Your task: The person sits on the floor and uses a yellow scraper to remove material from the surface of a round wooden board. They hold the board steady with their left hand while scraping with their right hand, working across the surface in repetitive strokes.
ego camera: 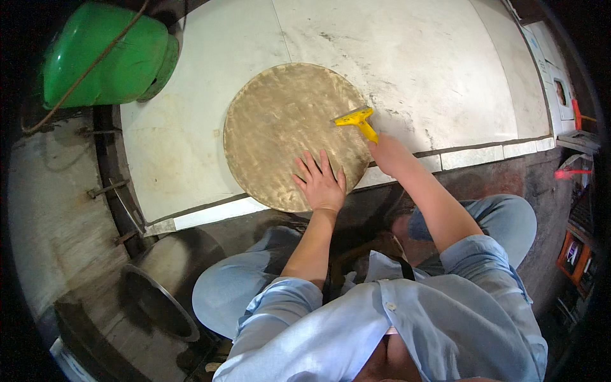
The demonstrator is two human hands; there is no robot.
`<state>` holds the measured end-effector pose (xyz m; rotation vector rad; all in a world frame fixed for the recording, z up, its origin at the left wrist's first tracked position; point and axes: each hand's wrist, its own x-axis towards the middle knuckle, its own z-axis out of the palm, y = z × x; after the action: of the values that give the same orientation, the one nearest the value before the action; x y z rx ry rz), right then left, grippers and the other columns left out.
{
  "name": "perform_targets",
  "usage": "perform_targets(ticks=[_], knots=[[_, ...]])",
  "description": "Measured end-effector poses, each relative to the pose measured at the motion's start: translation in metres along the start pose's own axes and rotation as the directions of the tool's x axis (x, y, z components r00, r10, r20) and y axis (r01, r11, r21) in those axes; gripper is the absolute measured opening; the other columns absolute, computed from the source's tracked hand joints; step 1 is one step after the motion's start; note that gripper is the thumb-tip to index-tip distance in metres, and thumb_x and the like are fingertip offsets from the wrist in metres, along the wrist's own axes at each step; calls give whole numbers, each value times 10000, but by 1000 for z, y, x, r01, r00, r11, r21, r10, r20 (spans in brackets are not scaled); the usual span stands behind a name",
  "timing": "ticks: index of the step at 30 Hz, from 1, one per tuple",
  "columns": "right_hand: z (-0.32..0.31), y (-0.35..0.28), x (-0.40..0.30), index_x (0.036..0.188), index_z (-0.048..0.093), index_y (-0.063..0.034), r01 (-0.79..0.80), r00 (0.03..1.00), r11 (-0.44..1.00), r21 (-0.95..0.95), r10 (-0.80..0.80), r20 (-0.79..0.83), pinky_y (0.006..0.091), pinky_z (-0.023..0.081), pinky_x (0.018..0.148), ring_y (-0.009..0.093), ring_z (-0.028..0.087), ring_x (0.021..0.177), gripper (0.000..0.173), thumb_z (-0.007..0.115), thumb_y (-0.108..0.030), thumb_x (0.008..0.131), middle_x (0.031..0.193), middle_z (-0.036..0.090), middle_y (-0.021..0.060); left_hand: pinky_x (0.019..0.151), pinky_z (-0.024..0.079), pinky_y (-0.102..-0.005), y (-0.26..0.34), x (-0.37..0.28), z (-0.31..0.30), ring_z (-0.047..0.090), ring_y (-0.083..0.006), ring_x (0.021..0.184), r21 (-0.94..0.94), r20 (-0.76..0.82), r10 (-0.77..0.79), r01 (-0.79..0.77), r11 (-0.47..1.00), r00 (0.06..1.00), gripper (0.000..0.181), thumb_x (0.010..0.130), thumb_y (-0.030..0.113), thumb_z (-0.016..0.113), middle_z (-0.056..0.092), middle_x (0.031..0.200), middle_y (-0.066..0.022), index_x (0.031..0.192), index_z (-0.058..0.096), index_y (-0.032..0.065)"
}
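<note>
A round, flat, brownish disc (pixel 286 129) with a mottled surface lies on the pale tiled platform (pixel 429 71), its near edge reaching over the platform's front border. My left hand (pixel 323 188) rests flat on the disc near its front edge, fingers spread. In my right hand (pixel 392 153) is the handle of a yellow scraper (pixel 358 122), at the disc's right edge. The scraper's wide head lies over the right part of the disc; whether its blade touches the surface I cannot tell.
A green gas cylinder (pixel 105 57) lies at the back left, with a brown hose (pixel 90 69) across it. Low on the left, a dark round pot (pixel 160 301) sits tipped beside my knee. White edge tiles (pixel 472 156) line the platform's front. Assorted items stand at the far right.
</note>
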<state>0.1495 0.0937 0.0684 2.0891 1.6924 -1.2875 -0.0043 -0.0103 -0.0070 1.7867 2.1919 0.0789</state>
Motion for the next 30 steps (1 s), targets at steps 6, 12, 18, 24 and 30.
perform_targets(ticks=[6,12,18,24,30], knots=[[3,3,-8,966,587,51,76,997,989,-123,-74,17,471,480,742,416,601,854,360,428,-266,906,884,624,263,1052,73,-617,-3,-1,4,86,-444,1363,-11,8,10,-10,1000,1000,640,885,399,486,141,1482,-219,1427,264,140],[3,-1,1,963,589,64,52,999,997,-55,-53,-9,481,483,724,422,604,834,374,429,-269,902,864,625,267,1049,78,-620,-1,0,3,89,-447,1361,-21,-10,6,-7,1000,1000,636,878,398,499,149,1480,-219,1416,286,135],[-8,-13,6,1011,546,85,-22,994,1000,5,21,107,424,511,516,372,633,638,456,413,-345,937,840,627,250,1048,79,-624,-2,0,2,89,-449,1362,-12,-1,19,-19,1000,1000,635,876,392,495,146,1482,-218,1417,284,133],[-11,-5,2,1001,538,79,9,987,999,-39,-3,163,394,505,471,317,616,551,450,417,-349,935,782,623,204,1045,84,-627,0,1,1,88,-443,1365,-34,-3,5,-5,999,1000,628,875,394,496,154,1481,-216,1409,302,128],[-25,-34,-6,961,611,60,-146,978,987,62,135,159,475,482,748,409,616,830,405,429,-298,907,874,633,260,1046,90,-624,-4,1,1,86,-439,1366,-12,-4,4,-4,1000,1000,628,877,403,491,157,1480,-216,1407,306,123]])
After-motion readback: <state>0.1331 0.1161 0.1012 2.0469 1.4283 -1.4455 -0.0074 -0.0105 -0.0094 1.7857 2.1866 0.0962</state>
